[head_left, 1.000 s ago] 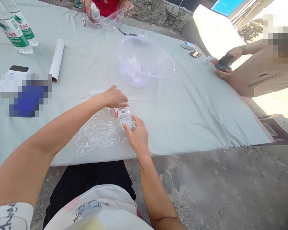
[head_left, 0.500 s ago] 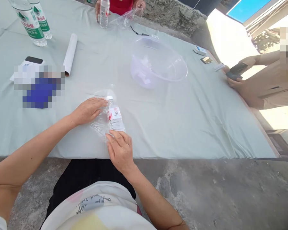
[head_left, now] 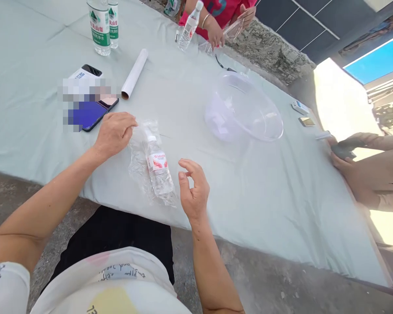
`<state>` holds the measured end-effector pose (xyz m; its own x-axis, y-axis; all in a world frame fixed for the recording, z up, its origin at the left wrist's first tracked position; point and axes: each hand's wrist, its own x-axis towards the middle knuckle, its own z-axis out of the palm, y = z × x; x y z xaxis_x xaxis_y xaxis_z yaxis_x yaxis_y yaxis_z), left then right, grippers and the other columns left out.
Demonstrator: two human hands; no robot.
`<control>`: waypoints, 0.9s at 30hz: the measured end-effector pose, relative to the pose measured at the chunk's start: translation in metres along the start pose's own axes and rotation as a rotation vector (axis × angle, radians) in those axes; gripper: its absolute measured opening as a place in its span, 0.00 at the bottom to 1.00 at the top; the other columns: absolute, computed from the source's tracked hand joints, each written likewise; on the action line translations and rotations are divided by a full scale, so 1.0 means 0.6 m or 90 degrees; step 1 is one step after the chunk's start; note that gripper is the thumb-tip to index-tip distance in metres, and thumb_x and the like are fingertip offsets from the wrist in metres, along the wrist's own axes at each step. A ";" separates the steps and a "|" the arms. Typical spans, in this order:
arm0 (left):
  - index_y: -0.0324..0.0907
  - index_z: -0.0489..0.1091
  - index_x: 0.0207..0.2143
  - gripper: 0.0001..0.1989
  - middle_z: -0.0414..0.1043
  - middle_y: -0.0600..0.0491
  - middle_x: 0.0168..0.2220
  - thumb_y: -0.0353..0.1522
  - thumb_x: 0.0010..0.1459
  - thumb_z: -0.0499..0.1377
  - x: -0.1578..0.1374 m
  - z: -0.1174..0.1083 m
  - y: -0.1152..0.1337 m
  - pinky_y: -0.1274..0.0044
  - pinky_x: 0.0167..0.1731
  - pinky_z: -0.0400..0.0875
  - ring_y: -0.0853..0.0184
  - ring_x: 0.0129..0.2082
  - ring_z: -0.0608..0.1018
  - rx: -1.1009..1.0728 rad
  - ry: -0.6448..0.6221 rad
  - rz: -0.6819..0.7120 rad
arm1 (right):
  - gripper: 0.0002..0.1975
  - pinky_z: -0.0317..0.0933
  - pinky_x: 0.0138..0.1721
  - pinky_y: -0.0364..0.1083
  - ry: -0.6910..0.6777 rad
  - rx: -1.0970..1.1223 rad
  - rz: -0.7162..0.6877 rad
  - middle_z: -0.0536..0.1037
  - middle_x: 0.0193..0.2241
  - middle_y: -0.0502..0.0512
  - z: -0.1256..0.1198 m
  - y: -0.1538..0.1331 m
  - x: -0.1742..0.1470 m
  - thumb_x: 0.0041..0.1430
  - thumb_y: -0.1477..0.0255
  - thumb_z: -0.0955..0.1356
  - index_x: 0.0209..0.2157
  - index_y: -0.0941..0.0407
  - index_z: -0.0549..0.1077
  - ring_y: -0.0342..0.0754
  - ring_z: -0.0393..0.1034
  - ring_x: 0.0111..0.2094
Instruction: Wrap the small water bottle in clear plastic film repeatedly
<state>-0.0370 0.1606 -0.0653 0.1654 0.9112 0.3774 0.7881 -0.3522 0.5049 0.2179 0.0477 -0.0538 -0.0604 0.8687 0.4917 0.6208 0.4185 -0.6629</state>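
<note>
A small clear water bottle (head_left: 157, 168) with a white cap and a red-and-white label lies on the table, on a crumpled sheet of thin plastic film (head_left: 138, 159). My left hand (head_left: 115, 134) is at the film's upper left, with thumb and fingers closed on its edge. To the right of the bottle, my right hand (head_left: 194, 189) is raised just clear of it. Its thumb and curved fingers are apart and hold nothing.
A white roll (head_left: 135, 74), a phone (head_left: 90, 113) and large water bottles (head_left: 100, 32) stand or lie farther left. A clear plastic basin (head_left: 263, 124) stands tilted at right. Across the table, a person's hand (head_left: 214, 31) is beside another bottle (head_left: 190, 27). Another person is at far right.
My right hand has let go of the bottle's base and moved right, opening. My left hand has left the bottle's neck and moved up-left to the film's edge. The view has turned.
</note>
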 end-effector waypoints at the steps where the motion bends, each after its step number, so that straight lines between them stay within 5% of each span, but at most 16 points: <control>1: 0.47 0.74 0.44 0.16 0.78 0.53 0.51 0.33 0.65 0.47 -0.007 -0.011 0.007 0.64 0.60 0.63 0.61 0.55 0.76 -0.022 0.067 -0.062 | 0.13 0.72 0.44 0.51 -0.033 -0.013 0.030 0.78 0.51 0.60 0.008 0.008 0.004 0.69 0.68 0.62 0.50 0.52 0.74 0.51 0.72 0.55; 4: 0.47 0.71 0.48 0.14 0.77 0.52 0.49 0.38 0.67 0.49 -0.039 -0.039 0.036 0.69 0.49 0.72 0.62 0.50 0.77 -0.099 0.133 -0.215 | 0.15 0.71 0.49 0.53 -0.116 -0.024 0.063 0.75 0.55 0.61 0.038 0.012 -0.001 0.69 0.67 0.62 0.52 0.53 0.73 0.52 0.70 0.57; 10: 0.43 0.59 0.63 0.31 0.78 0.46 0.45 0.49 0.63 0.53 -0.121 -0.044 0.092 0.65 0.41 0.74 0.59 0.37 0.80 -0.126 -0.136 -0.349 | 0.14 0.72 0.48 0.51 -0.168 0.154 0.083 0.78 0.51 0.58 0.056 -0.034 -0.011 0.70 0.65 0.62 0.51 0.52 0.74 0.51 0.73 0.54; 13: 0.46 0.48 0.70 0.37 0.74 0.43 0.55 0.51 0.65 0.50 -0.151 -0.038 0.122 0.63 0.43 0.75 0.55 0.44 0.81 -0.176 -0.164 -0.361 | 0.15 0.74 0.43 0.49 -0.239 0.367 0.121 0.82 0.43 0.53 0.056 -0.037 0.011 0.72 0.63 0.60 0.52 0.50 0.72 0.47 0.78 0.46; 16: 0.49 0.37 0.72 0.45 0.62 0.39 0.66 0.52 0.61 0.56 -0.171 -0.020 0.155 0.58 0.50 0.74 0.47 0.59 0.73 -0.170 -0.137 -0.359 | 0.17 0.75 0.42 0.49 -0.184 0.418 0.132 0.83 0.39 0.52 0.071 -0.018 0.060 0.72 0.58 0.59 0.50 0.51 0.74 0.47 0.79 0.43; 21: 0.49 0.49 0.69 0.44 0.42 0.39 0.73 0.37 0.53 0.64 -0.180 0.031 0.196 0.51 0.61 0.65 0.41 0.72 0.53 -0.159 -0.100 -0.298 | 0.29 0.58 0.66 0.54 -0.295 0.301 -0.006 0.79 0.53 0.51 0.133 0.032 0.165 0.68 0.46 0.56 0.46 0.50 0.79 0.48 0.65 0.64; 25: 0.52 0.55 0.66 0.42 0.46 0.45 0.73 0.28 0.48 0.61 -0.172 0.028 0.189 0.55 0.66 0.59 0.48 0.72 0.52 -0.307 -0.110 -0.293 | 0.35 0.65 0.60 0.53 -0.370 0.328 0.072 0.82 0.48 0.54 0.155 0.079 0.196 0.63 0.40 0.57 0.43 0.52 0.81 0.50 0.75 0.54; 27: 0.52 0.59 0.63 0.39 0.53 0.45 0.70 0.29 0.46 0.62 -0.161 0.011 0.173 0.58 0.60 0.67 0.47 0.68 0.62 -0.454 -0.116 -0.342 | 0.34 0.70 0.53 0.53 -0.358 0.399 0.113 0.84 0.41 0.56 0.143 0.100 0.186 0.63 0.42 0.58 0.43 0.54 0.80 0.50 0.79 0.46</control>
<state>0.0328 0.0371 -0.0545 0.0211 0.9892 -0.1451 0.2419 0.1358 0.9608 0.1814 0.1923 -0.0872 -0.4846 0.8680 0.1080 0.1216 0.1892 -0.9744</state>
